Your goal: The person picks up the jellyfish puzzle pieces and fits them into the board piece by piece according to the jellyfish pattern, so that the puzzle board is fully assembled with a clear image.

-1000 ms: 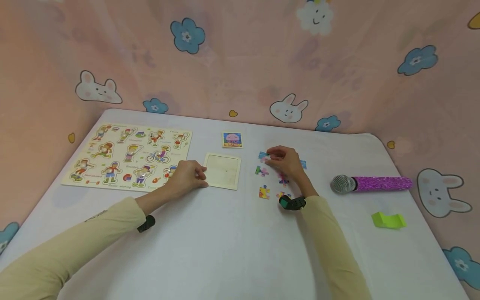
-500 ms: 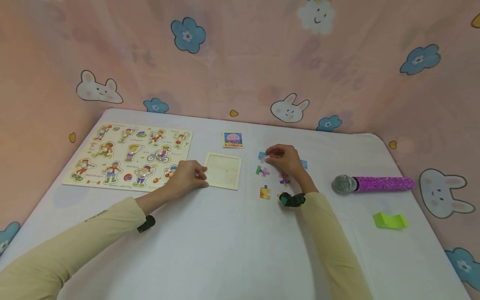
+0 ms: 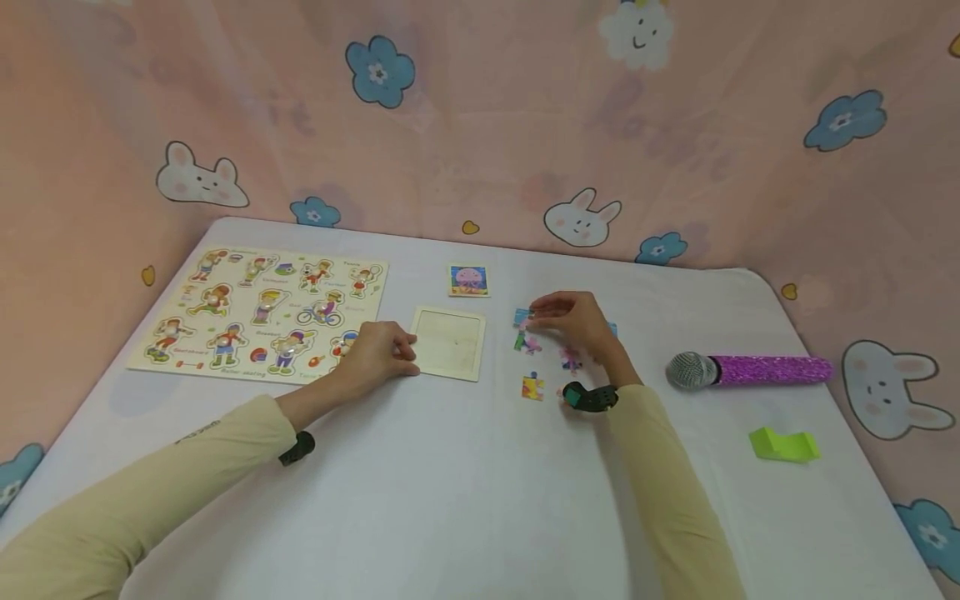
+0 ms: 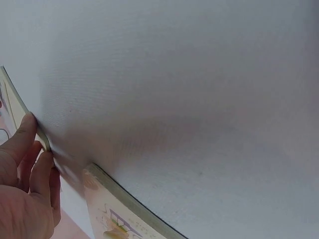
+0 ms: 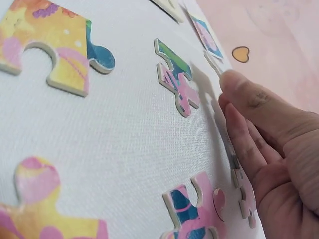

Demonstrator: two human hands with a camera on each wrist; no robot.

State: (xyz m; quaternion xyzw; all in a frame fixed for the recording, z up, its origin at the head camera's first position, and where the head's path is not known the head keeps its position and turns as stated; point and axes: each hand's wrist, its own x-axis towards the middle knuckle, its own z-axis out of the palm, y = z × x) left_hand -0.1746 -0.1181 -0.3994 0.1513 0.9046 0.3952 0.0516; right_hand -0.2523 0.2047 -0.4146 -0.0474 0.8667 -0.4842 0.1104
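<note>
Your left hand (image 3: pixel 375 351) is pinching the edge of the tray (image 3: pixel 451 343). Your right hand (image 3: pixel 581 323) is pinching a puzzle piece (image 3: pixel 521 317) — you're best keeping it clear of the green-and-pink piece (image 5: pixel 175 75).

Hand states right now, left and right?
Left hand: closed, pinching the edge of the pale square wooden tray.
Right hand: closed, pinching a flat blue-and-pink jigsaw piece.

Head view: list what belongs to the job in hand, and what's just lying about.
Apparently in the job:
wooden puzzle tray, held by the left grip
loose jigsaw pieces, one pinched by the right grip
sea-creature picture square, possibly a guide

Likely just lying about:
sports-figure puzzle board
purple glitter microphone
lime-green block
</note>
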